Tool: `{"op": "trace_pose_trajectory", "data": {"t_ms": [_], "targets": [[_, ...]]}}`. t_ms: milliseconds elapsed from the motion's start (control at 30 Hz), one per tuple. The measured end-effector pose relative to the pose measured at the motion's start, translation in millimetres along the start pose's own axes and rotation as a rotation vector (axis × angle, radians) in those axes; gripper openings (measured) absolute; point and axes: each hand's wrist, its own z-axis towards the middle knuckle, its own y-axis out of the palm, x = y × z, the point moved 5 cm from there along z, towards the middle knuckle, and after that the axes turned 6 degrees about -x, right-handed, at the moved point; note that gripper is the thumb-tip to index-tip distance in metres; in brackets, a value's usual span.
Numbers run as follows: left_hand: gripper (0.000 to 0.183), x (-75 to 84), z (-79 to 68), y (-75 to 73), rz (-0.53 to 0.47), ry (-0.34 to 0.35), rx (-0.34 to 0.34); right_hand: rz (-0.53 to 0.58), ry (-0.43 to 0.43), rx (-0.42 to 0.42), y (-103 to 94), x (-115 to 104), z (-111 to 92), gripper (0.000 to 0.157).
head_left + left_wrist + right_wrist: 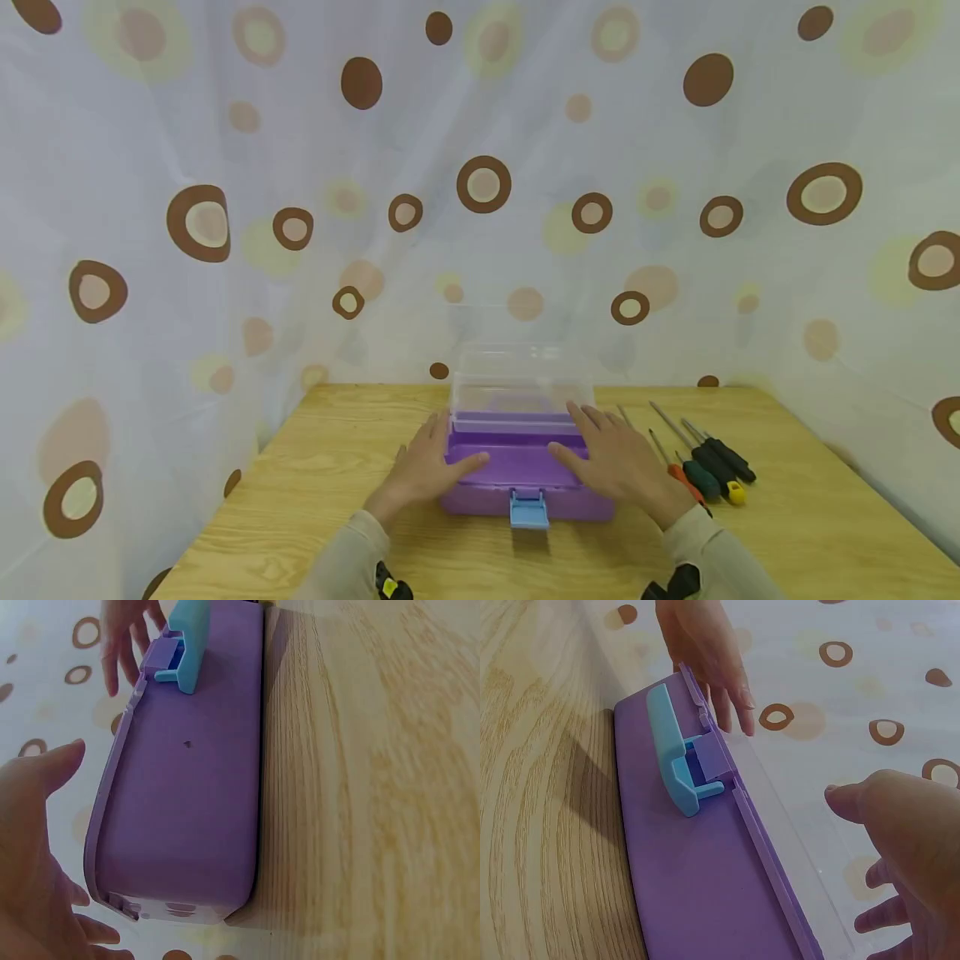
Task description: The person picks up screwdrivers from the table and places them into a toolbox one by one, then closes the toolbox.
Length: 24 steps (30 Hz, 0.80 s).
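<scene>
A purple plastic toolbox (pixel 480 502) sits on the table with its clear lid (pixel 517 363) raised at the back. Its light blue latch (pixel 529 512) hangs open at the front, and the part of the inside that shows holds nothing. At the box's left side is my left hand (pixel 420 468), fingers extended and thumb over the rim. My right hand (pixel 621 460) spreads its fingers at the right side, thumb pointing inward. In the wrist views neither hand grips the box (pixel 180 780); whether fingertips touch its walls I cannot tell.
Several screwdrivers lie right of the box, near my right forearm: an orange-handled screwdriver (pixel 682 478), a green-handled screwdriver (pixel 701 479) and black-handled ones (pixel 729 458), one with a yellow end. Behind the wooden table (pixel 300 517) hangs a dotted curtain (pixel 420 275).
</scene>
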Motion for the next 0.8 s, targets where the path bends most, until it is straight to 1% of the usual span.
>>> {"op": "trace_pose_trajectory", "data": {"t_ms": [100, 167, 233, 300, 400, 500, 600, 700, 800], "targets": [[0.105, -3.8, 3.3, -2.2, -0.161, 0.058, -0.005, 0.023, 0.008, 0.018, -0.8, 3, 3, 0.085], [0.103, -5.7, 5.4, -2.3, -0.268, 0.089, -0.033, 0.029, 0.023, 0.028, -1.3, 7, 4, 0.083], [0.103, -9.3, 6.5, -1.2, -0.364, 0.077, -0.075, 0.034, 0.033, 0.044, -2.6, 10, 4, 0.08], [0.104, -13.4, 7.1, 0.2, -0.445, 0.049, -0.114, 0.038, 0.039, 0.063, -4.3, 14, 3, 0.076], [0.107, -19.6, 7.4, 0.9, -0.522, 0.001, -0.158, 0.041, 0.042, 0.094, -6.9, 20, 2, 0.07], [0.11, -22.1, 7.2, 1.9, -0.576, -0.009, -0.197, 0.047, 0.057, 0.112, -9.1, 27, -1, 0.069], [0.113, -22.4, 7.0, 3.8, -0.633, 0.006, -0.232, 0.062, 0.081, 0.135, -9.9, 37, -4, 0.069], [0.116, -21.7, 6.4, 5.4, -0.7, 0.027, -0.253, 0.049, 0.106, 0.164, -9.4, 47, -7, 0.07], [0.118, -22.1, 5.8, 6.5, -0.756, 0.039, -0.255, 0.019, 0.122, 0.188, -6.9, 57, -10, 0.069]]}}
